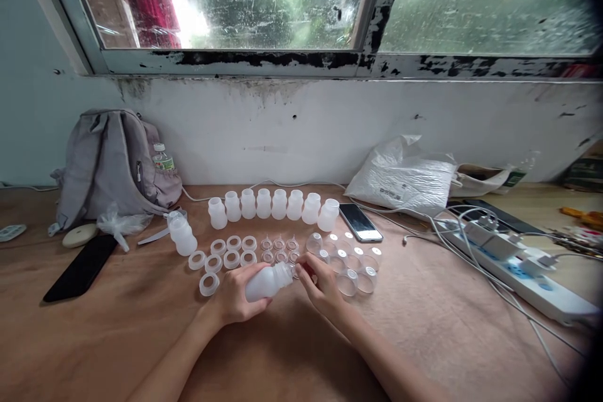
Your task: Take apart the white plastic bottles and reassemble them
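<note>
My left hand (234, 297) grips a white plastic bottle (267, 281) lying on its side, neck pointing right. My right hand (321, 282) pinches at the bottle's neck, fingers closed on a small piece I cannot make out. Behind them stands a row of several white bottles (273, 205). One more bottle (183, 235) stands apart at the left. White screw rings (226, 253), small clear nipples (279, 249) and clear caps (351, 261) lie in groups on the brown table top (117, 333).
A grey backpack (110, 166) with a water bottle leans on the wall at the left. A black phone (81, 267) lies left, another phone (360, 222) right of the row. A white plastic bag (402, 177), a power strip (511, 267) and cables sit at the right.
</note>
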{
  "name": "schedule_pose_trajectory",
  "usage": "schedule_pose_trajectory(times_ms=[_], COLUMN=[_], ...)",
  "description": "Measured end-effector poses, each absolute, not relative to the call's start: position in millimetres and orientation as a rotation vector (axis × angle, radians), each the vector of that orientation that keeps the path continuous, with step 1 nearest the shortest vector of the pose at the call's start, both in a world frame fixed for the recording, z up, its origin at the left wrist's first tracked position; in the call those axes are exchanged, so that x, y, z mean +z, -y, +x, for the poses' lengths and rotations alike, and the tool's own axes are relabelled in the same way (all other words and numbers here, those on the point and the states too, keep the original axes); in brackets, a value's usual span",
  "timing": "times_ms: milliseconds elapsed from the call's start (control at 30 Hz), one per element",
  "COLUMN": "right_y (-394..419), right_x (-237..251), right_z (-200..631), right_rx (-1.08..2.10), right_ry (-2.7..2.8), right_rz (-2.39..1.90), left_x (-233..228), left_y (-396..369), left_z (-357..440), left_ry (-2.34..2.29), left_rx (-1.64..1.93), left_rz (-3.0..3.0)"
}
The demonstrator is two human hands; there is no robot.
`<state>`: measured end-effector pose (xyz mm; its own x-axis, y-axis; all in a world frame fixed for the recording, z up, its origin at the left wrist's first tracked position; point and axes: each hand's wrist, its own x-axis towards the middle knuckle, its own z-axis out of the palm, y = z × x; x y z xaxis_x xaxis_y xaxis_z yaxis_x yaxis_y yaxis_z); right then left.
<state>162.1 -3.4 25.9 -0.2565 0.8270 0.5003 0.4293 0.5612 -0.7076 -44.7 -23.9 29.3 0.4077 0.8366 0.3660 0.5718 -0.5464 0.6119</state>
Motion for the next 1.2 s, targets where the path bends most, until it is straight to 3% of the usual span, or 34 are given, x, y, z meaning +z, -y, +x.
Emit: schedule_pose_trajectory(times_ms=[400,1200], right_y=[-3.9,-4.2], right_x=[23.5,34.8], right_z=[162.3,167.1], right_rx=[0.881,0.952], right_ry=[1.84,2.009], right_rz=[-1.06,-1.076], left_x=[27.5,22.3], left_y=[24.8,25.9], left_z=[-45.3,-43.9], left_ry=[-1.199,-1.16], left_rx=[0.91,0.86], left_rz=[2.357,2.355])
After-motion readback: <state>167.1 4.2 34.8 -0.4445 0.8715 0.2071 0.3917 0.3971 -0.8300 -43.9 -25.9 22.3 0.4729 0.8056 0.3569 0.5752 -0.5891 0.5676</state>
